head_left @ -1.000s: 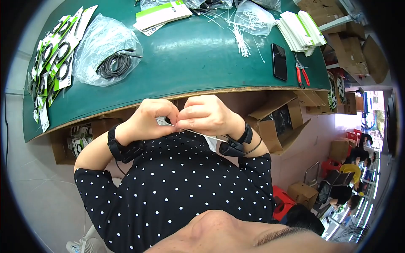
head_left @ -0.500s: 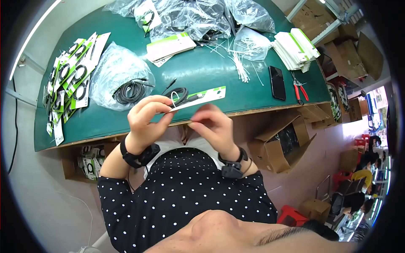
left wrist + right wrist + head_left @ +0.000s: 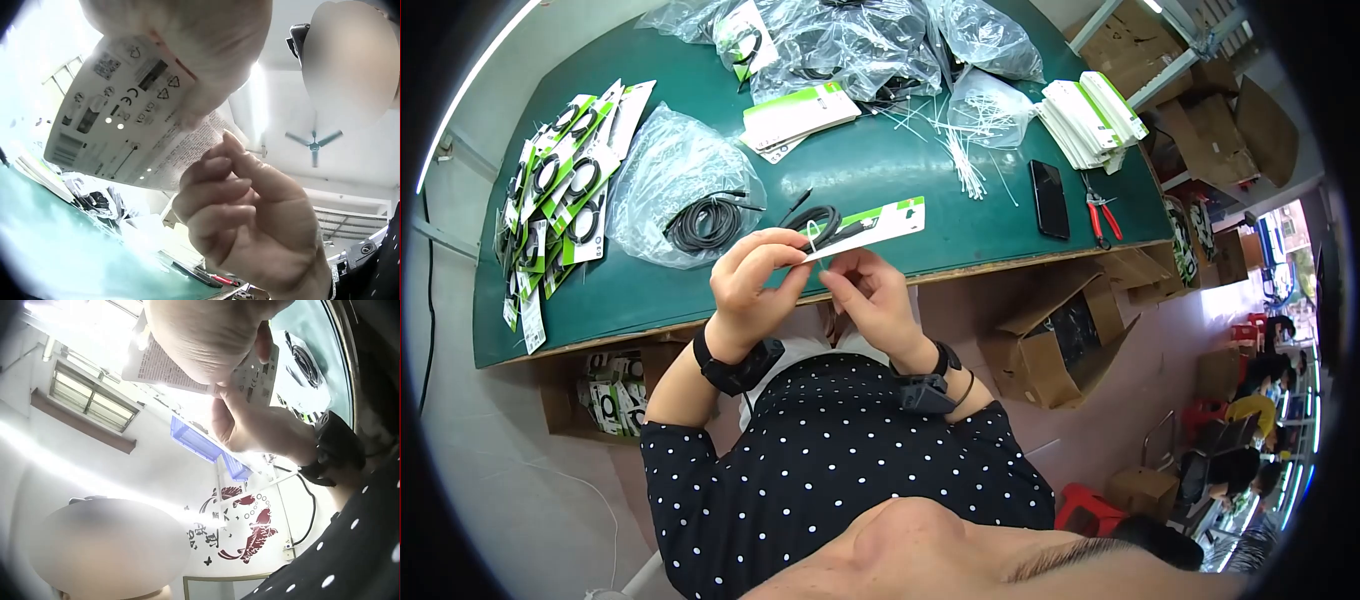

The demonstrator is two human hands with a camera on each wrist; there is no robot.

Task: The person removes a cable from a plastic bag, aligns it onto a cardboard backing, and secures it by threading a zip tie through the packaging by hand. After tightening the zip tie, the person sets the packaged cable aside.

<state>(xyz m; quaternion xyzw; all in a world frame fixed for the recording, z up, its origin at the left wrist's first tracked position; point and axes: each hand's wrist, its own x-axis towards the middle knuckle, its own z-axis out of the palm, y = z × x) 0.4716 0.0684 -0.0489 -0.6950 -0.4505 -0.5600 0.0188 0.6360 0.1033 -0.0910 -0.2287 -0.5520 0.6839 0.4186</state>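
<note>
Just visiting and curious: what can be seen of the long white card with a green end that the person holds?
The long white card with a green end looks like thin printed cardboard, held over the edge of the green table, its green end tilted up. A coiled black cable lies against its front beside a thin white tie; its back carries symbols and a barcode. The left hand pinches its near end; the right hand pinches its lower edge.

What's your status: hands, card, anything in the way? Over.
Left hand pinches card by its near end. Right hand pinches white tie under card. Black cable coiled on card. Nothing in the way.
</note>
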